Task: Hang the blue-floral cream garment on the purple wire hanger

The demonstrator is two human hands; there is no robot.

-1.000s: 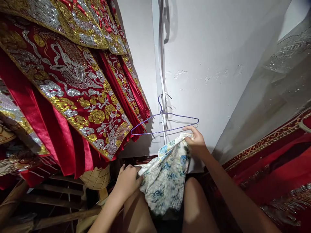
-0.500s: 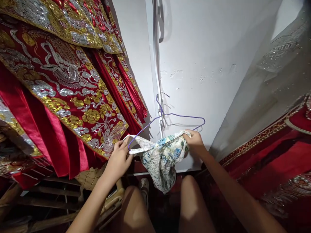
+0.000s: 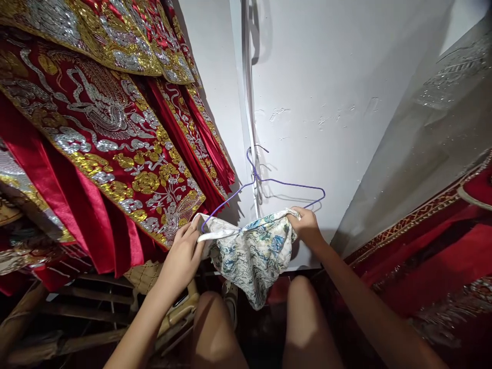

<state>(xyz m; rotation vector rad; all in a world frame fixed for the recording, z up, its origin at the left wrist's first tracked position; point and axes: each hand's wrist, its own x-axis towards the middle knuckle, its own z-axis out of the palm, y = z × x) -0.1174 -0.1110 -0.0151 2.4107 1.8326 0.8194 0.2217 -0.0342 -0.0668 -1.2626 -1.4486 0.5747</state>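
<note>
A purple wire hanger (image 3: 286, 183) hangs by its hook from a white strip on the wall. Below it, a white garment with a blue and green floral print (image 3: 255, 256) is stretched between my hands, gathered and sagging in the middle. My left hand (image 3: 185, 248) is closed on a white strap of the garment, by the hanger's left end, which passes inside the strap loop. On the other side, my right hand (image 3: 305, 225) pinches the garment's upper right edge, just under the hanger's right arm. The hanger's right end is outside the cloth.
Red costumes with gold and silver embroidery (image 3: 126, 138) hang at the left. More red beaded cloth (image 3: 407, 256) is at the right. A bamboo chair (image 3: 180, 312) stands low on the left. A white wall (image 3: 315, 77) rises ahead, and my knees are below.
The garment is spread wider, its body fanning out to the left. My left hand has shifted slightly left and down with the strap; my right hand has barely moved.
</note>
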